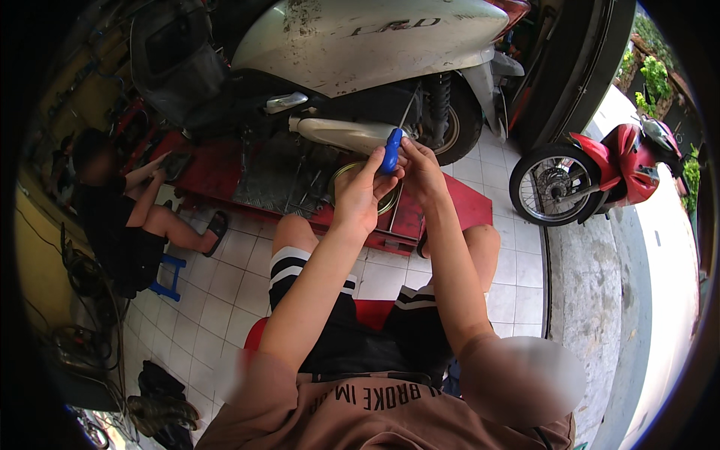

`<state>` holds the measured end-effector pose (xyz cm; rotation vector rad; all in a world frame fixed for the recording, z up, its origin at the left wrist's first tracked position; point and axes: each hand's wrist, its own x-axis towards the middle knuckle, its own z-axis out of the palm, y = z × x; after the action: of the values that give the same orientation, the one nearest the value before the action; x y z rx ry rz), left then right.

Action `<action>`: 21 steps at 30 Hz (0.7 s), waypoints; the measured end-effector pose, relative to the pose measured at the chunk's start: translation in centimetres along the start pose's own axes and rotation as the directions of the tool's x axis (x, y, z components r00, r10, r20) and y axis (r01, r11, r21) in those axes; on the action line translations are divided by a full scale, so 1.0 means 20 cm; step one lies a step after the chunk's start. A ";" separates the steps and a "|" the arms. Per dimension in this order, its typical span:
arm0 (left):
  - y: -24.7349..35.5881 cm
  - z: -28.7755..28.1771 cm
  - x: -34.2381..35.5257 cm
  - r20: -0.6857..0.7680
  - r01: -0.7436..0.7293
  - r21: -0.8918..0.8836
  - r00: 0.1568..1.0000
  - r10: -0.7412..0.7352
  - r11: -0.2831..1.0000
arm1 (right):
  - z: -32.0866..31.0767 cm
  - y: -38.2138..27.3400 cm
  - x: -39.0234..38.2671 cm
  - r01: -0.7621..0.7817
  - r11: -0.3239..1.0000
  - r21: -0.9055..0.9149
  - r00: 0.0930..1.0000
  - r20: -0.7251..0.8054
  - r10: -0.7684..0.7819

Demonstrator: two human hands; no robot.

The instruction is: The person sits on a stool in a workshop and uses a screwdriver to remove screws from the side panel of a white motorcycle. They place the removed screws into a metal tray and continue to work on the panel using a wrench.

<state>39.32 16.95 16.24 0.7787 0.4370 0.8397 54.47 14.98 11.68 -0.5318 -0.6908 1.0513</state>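
A screwdriver with a blue handle (391, 152) is held up in front of me, its thin metal shaft pointing up and slightly right. My left hand (358, 193) grips the lower end of the handle between thumb and fingers. Closed around the handle's upper part, near the shaft, is my right hand (424, 171). Behind the tool stands a silver scooter (360, 45) with scuffed body panels. Its pale exhaust cover (341, 133) and rear shock absorber (438, 105) lie just beyond my hands.
The scooter rests on a red lift platform (469, 201) with loose tools and a coiled yellow-green hose (339, 178). At left a person (105, 202) sits on a blue stool (169, 277), holding a dark part. A red motorcycle (630, 169) stands at right by the doorway.
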 end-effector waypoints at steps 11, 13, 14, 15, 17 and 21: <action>0.03 0.01 -0.04 0.648 -0.669 0.694 0.418 0.637 -0.267 | 0.11 0.00 -0.02 -0.017 0.958 -0.285 0.979 -0.199 -0.042; 0.03 0.01 -0.05 0.691 -0.688 0.657 0.384 0.612 -0.310 | 0.10 0.01 -0.02 -0.042 0.972 -0.232 0.977 -0.212 -0.008; 0.02 0.00 -0.04 0.701 -0.701 0.643 0.377 0.606 -0.308 | 0.11 0.01 -0.02 -0.053 0.977 -0.205 0.976 -0.218 0.007; 0.02 0.00 -0.03 0.710 -0.715 0.629 0.369 0.600 -0.305 | 0.11 0.01 -0.02 -0.045 0.986 -0.159 0.979 -0.206 0.011; 0.02 0.01 -0.03 0.706 -0.737 0.613 0.348 0.617 -0.286 | 0.13 0.00 -0.02 -0.032 0.997 -0.066 0.983 -0.182 0.019; -0.05 -0.03 -0.04 0.328 -0.563 0.734 0.783 0.528 0.380 | 0.14 -0.01 -0.04 -0.136 0.960 0.245 0.989 -0.024 0.146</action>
<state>38.96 16.15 15.25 1.8968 0.5376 1.2628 52.33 14.42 13.61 -0.3931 -0.4826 1.2362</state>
